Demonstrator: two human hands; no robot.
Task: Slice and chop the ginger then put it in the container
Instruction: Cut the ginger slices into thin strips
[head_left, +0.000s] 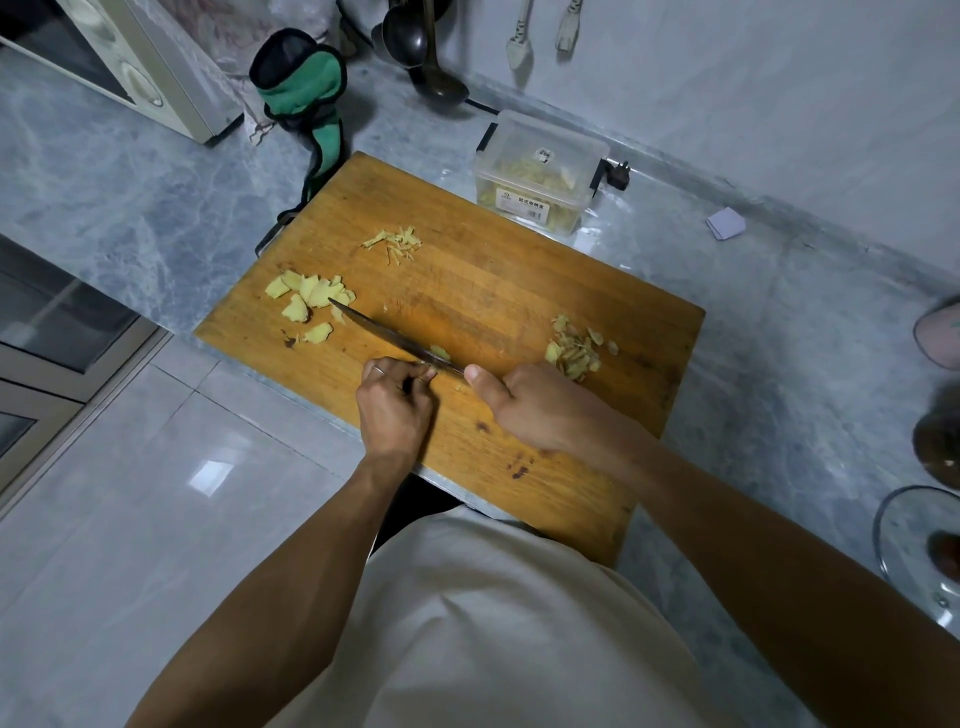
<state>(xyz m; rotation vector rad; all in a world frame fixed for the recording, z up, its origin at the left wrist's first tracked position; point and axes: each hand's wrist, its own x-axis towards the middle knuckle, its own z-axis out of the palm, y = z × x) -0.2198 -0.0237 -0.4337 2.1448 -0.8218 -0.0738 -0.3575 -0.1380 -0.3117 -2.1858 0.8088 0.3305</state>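
Observation:
A wooden cutting board (493, 291) lies on the marble counter. Ginger slices (306, 296) are heaped at its left, thin ginger strips (395, 241) lie near the far edge, and ginger peelings (574, 351) sit at the right. My right hand (524, 405) grips the handle of a knife (395, 338) whose blade points left toward the slices. A small ginger piece (440, 352) clings to the blade. My left hand (397, 410) has its fingertips curled at the blade, pinching there. A clear plastic container (537, 174) holding cut ginger stands beyond the board.
A green-and-black cloth mitt (301, 88) lies behind the board, next to a microwave (130, 62). Ladles (415, 41) hang on the back wall. A glass lid (919, 551) and dark bowls sit at the right edge. The counter's front edge runs under the board.

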